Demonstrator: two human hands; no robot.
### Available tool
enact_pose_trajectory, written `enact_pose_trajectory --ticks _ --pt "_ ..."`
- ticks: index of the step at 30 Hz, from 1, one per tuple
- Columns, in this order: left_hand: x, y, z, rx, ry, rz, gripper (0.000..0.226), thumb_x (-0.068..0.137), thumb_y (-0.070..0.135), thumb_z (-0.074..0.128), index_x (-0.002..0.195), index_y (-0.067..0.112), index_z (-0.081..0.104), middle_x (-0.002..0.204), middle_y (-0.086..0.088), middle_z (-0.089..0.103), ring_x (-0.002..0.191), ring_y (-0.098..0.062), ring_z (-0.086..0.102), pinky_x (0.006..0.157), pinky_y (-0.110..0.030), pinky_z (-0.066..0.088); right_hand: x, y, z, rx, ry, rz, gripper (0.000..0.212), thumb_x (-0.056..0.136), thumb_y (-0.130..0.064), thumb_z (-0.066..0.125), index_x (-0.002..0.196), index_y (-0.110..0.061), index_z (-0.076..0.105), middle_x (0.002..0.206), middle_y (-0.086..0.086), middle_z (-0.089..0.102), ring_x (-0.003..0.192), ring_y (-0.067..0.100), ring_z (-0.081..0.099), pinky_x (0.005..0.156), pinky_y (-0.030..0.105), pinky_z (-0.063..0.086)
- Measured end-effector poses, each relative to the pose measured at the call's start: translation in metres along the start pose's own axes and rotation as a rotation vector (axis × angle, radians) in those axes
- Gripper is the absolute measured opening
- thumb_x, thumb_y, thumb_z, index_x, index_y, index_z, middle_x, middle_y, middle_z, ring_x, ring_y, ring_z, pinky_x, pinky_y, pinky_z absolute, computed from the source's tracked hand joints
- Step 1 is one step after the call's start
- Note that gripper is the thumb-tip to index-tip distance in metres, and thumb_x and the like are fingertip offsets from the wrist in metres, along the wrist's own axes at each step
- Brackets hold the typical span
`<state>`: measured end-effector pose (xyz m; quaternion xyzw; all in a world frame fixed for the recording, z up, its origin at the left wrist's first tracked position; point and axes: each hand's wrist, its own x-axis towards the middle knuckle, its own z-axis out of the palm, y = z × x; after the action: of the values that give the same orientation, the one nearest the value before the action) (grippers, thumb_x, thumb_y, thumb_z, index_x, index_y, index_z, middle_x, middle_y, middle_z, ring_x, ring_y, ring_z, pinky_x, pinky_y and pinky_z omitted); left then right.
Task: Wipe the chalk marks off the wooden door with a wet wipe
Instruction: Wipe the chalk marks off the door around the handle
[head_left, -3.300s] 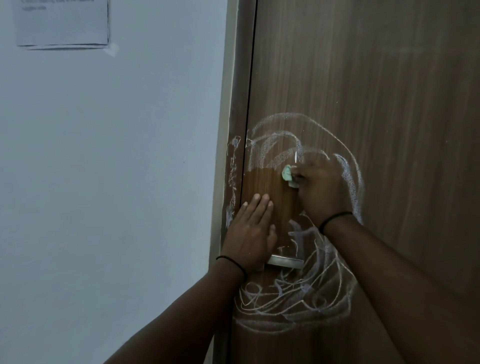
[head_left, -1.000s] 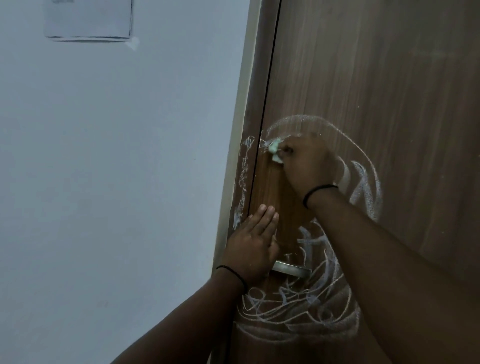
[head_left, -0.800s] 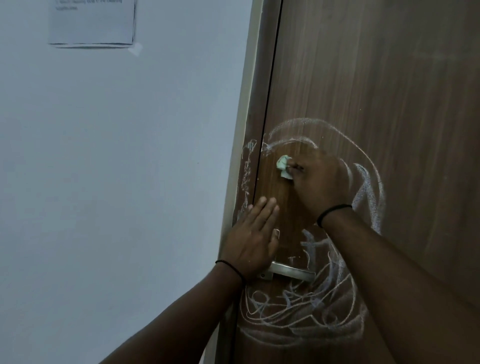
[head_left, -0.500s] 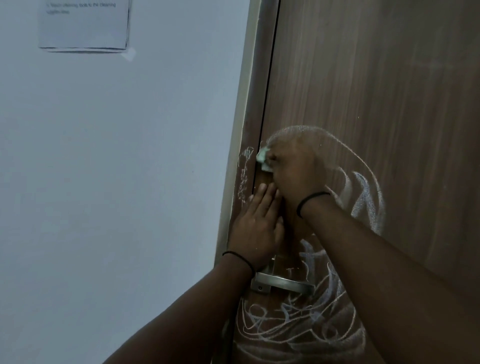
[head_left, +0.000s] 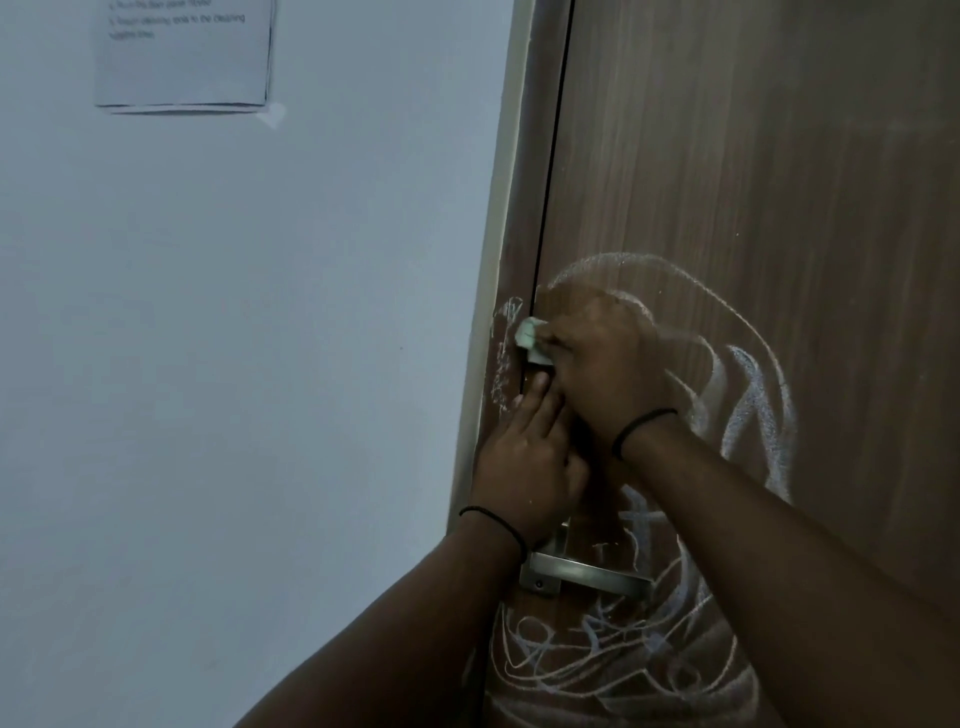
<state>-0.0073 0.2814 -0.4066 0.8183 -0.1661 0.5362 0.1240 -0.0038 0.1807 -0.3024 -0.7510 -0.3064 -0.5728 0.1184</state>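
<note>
Reading left to right: wall (head_left: 234, 364) on the left, wooden door (head_left: 753, 182) on the right.
Paper notice: taped on the wall (head_left: 183, 57), far upper left; its print is too blurred to read.
Door frame: a narrow strip (head_left: 511, 260) between wall and door, with faint chalk scratches (head_left: 503, 358) on it just left of the wipe.
Left hand: laid flat (head_left: 524, 467) on the door's left edge, fingers straight and together, pointing up; a black band (head_left: 493, 522) at the wrist. Grip wide, holding nothing.
Wet wipe: a small pale green wad (head_left: 531, 340) at the door's left edge, against the dark gap beside the frame, just above the left fingertips.
Right hand: fingers curled (head_left: 605, 364), pinching the wipe at its left end, knuckles toward the camera; black band (head_left: 644, 423) on the wrist. Forearm crosses the door from the lower right.
Door handle: metal lever (head_left: 592, 571) below the left wrist, pointing right.
Chalk marks: an arc above the right hand, broad strokes (head_left: 748, 410) to its right, tangled loops (head_left: 613, 660) below the handle.
Open room: bare wood above the arc and further right.
</note>
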Motion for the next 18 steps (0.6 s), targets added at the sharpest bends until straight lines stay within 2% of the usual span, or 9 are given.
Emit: enact_pose_trajectory --ticks 2,4,6,9,11,13,14,16,18 --pt "-0.001 0.000 0.001 0.017 -0.014 -0.005 0.060 0.093 0.024 0.049 0.150 0.010 0.037 0.160 -0.005 0.028 0.151 -0.019 0.014 0.121 -0.038 0.022 0.001 0.011 -0.007 0.021 0.082 0.045 0.016 0.091 -0.029 0.063 0.095 -0.022 0.076 0.093 0.010 0.068 0.087 0.029 0.061 0.080 0.044 0.050" --pt "-0.001 0.002 0.000 0.032 -0.014 -0.011 0.061 0.092 0.023 0.050 0.149 0.008 0.037 0.158 -0.007 0.030 0.150 -0.021 0.018 0.121 -0.040 0.023 0.018 0.017 -0.011 -0.004 0.158 0.117 0.015 0.090 -0.027 0.063 0.091 -0.019 0.076 0.091 0.009 0.069 0.087 0.028 0.061 0.077 0.042 0.050" --pt "-0.001 0.004 -0.002 0.032 -0.001 -0.019 0.060 0.090 0.021 0.053 0.147 0.007 0.041 0.156 -0.009 0.034 0.149 -0.023 0.023 0.121 -0.040 0.025 0.037 0.014 -0.011 -0.012 0.153 0.141 0.016 0.089 -0.025 0.063 0.090 -0.018 0.077 0.088 0.009 0.068 0.083 0.027 0.061 0.072 0.039 0.050" --pt "0.000 0.005 -0.004 0.037 0.007 -0.027 0.060 0.090 0.021 0.055 0.146 0.006 0.043 0.155 -0.009 0.037 0.148 -0.024 0.025 0.118 -0.038 0.027 0.040 0.000 -0.008 0.075 0.101 0.067 0.008 0.085 -0.018 0.071 0.086 -0.016 0.078 0.083 0.010 0.069 0.077 0.020 0.062 0.066 0.020 0.041" --pt "0.001 0.004 -0.004 0.039 -0.012 -0.026 0.059 0.091 0.022 0.053 0.147 0.007 0.042 0.156 -0.009 0.035 0.149 -0.023 0.023 0.119 -0.038 0.026 0.026 -0.002 -0.009 0.088 0.060 -0.008 0.008 0.083 -0.014 0.072 0.087 -0.017 0.078 0.085 0.009 0.071 0.082 0.014 0.060 0.075 0.013 0.038" --pt "0.001 0.002 -0.005 0.047 -0.040 -0.018 0.060 0.093 0.025 0.050 0.149 0.008 0.038 0.158 -0.008 0.030 0.150 -0.022 0.018 0.121 -0.038 0.023 0.014 0.009 -0.013 0.087 0.101 -0.020 0.010 0.084 -0.013 0.069 0.089 -0.016 0.078 0.087 0.010 0.072 0.087 0.013 0.057 0.088 0.017 0.039" --pt "0.001 0.002 -0.005 0.054 -0.052 -0.015 0.060 0.094 0.026 0.048 0.150 0.009 0.035 0.159 -0.007 0.028 0.151 -0.021 0.016 0.122 -0.038 0.021 0.015 0.017 -0.016 0.074 0.119 0.013 0.011 0.087 -0.016 0.068 0.092 -0.016 0.078 0.091 0.011 0.072 0.090 0.017 0.057 0.090 0.024 0.041" --pt "0.001 0.002 -0.005 0.070 -0.078 -0.016 0.062 0.095 0.028 0.045 0.153 0.012 0.030 0.161 -0.004 0.022 0.152 -0.018 0.010 0.123 -0.037 0.018 0.026 0.028 -0.022 0.019 0.113 0.121 0.017 0.093 -0.027 0.061 0.102 -0.020 0.074 0.099 0.010 0.069 0.096 0.026 0.058 0.086 0.042 0.048" --pt "0.001 0.003 -0.004 0.078 -0.089 -0.021 0.062 0.096 0.030 0.044 0.154 0.013 0.027 0.162 -0.003 0.020 0.152 -0.017 0.007 0.123 -0.036 0.016 0.048 0.031 -0.022 0.001 0.122 0.190 0.018 0.093 -0.030 0.060 0.104 -0.023 0.073 0.101 0.008 0.067 0.097 0.027 0.059 0.082 0.045 0.051"
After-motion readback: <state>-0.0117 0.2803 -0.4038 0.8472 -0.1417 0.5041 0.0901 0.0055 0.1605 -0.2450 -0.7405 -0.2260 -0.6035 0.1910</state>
